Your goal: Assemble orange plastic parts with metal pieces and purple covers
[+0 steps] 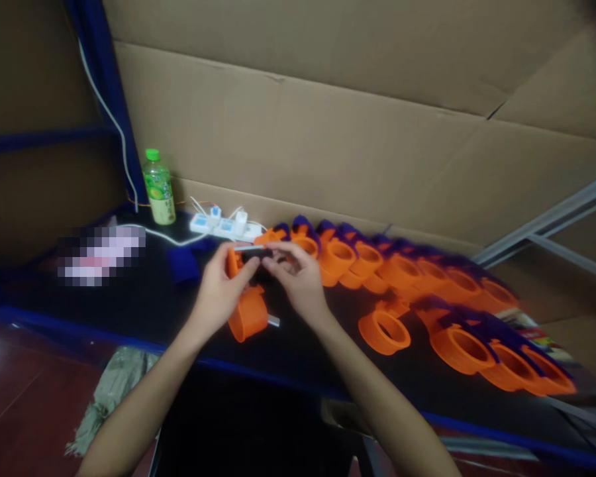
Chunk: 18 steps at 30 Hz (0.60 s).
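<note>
Holding a small dark part between them just above the bench, the left hand and the right hand each pinch one end with closed fingertips, right over an orange ring piece. It looks light, hard and stiff like plastic, maybe a bit smooth, so the ends seem the best spots for a grip. Farther back lie rows of orange and purple pieces, a white power strip and a green bottle.
</note>
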Tool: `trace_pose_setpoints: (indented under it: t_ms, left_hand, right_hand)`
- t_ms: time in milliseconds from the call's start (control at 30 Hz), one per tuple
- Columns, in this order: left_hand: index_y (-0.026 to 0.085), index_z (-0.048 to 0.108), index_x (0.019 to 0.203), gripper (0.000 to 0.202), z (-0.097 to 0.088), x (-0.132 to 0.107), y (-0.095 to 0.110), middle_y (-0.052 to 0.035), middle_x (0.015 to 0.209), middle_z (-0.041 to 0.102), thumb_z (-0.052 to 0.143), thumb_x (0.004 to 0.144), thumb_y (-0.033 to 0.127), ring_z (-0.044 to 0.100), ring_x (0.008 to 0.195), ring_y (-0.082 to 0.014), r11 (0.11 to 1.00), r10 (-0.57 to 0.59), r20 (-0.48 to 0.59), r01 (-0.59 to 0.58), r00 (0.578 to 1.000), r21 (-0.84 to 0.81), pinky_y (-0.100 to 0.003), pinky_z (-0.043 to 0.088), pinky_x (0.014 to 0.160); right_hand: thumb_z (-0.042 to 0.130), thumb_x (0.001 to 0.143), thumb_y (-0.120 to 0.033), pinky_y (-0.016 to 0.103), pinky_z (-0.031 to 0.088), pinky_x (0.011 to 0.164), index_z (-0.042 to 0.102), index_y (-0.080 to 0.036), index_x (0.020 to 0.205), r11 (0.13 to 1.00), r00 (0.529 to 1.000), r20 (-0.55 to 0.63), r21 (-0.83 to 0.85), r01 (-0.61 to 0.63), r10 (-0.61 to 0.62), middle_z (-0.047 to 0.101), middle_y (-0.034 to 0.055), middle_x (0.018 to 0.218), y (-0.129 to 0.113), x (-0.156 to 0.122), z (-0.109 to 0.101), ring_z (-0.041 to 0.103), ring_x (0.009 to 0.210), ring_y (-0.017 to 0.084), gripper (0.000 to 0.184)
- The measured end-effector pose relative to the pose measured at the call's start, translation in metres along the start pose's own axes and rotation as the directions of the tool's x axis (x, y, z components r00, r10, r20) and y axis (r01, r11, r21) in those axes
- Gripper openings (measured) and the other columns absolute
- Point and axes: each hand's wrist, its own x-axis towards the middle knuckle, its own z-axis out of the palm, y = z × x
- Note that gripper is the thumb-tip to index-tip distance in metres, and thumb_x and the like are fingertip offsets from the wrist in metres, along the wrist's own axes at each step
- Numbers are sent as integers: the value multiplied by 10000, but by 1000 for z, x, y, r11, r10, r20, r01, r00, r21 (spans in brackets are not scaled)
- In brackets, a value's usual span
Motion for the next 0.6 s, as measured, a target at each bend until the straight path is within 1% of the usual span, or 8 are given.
trace_pose_setpoints:
  t_ms: [133,200,267,333,400,500,567,600]
  left_hand:
    - [214,630,1136,364,0,0,-2,23,827,646,739,862,427,586,612,-94,1000,-19,34,18,999,14,-216,503,601]
    - [220,616,1144,333,0,0,-5,23,832,648,703,891,418,591,630,-99,999,-14,41,13,999,34,-221,501,623]
    - [228,600,1156,317,0,0,-9,11,879,660,678,912,415,604,679,-109,998,3,26,-4,1000,56,-224,492,646]
    - [233,584,1161,307,1,0,-12,-6,947,670,664,923,410,616,734,-118,998,22,3,-23,1000,65,-226,483,665]
    - [236,573,1166,302,1,0,-13,-18,991,676,660,926,397,622,760,-124,998,24,0,-24,1000,53,-229,476,671]
    - [243,562,1180,317,0,-1,-10,-18,979,675,666,918,390,614,741,-131,1000,3,18,-3,1000,21,-237,472,647]
    - [248,557,1186,329,-1,-2,-9,-16,970,672,671,915,395,609,734,-134,1000,-1,23,1,1000,16,-240,471,640]
    - [249,557,1185,329,-1,-2,-8,-16,972,672,674,913,395,609,741,-135,1000,3,19,-3,1000,19,-242,472,646]
  right_hand:
    - [825,787,-355,278,558,706,737,-230,1023,1000,997,-79,-8,5,-6,645,11,881,1,-4,4,629,813,153,281]
    - [842,775,-362,284,556,691,734,-220,996,1000,992,-129,-13,8,-10,665,13,866,2,-8,9,631,766,149,284]
    - [837,787,-361,290,543,658,741,-215,970,999,987,-158,-36,23,-28,678,17,859,4,-11,14,616,711,143,253]
    - [821,809,-352,305,532,653,755,-219,951,993,978,-188,-85,77,-92,681,25,870,7,-12,19,605,701,147,205]
    - [807,829,-340,331,535,685,761,-229,932,977,959,-216,-147,156,-186,681,28,868,9,-13,21,609,728,163,158]
    - [793,849,-308,376,553,765,751,-240,894,940,924,-217,-211,269,-314,703,36,874,9,-14,22,642,805,196,92]
    - [793,850,-288,390,559,794,742,-243,871,926,910,-214,-219,309,-354,718,39,889,9,-14,22,657,836,206,71]
    - [795,849,-288,388,561,789,742,-244,872,931,914,-214,-207,302,-344,719,38,888,9,-14,22,660,834,205,73]
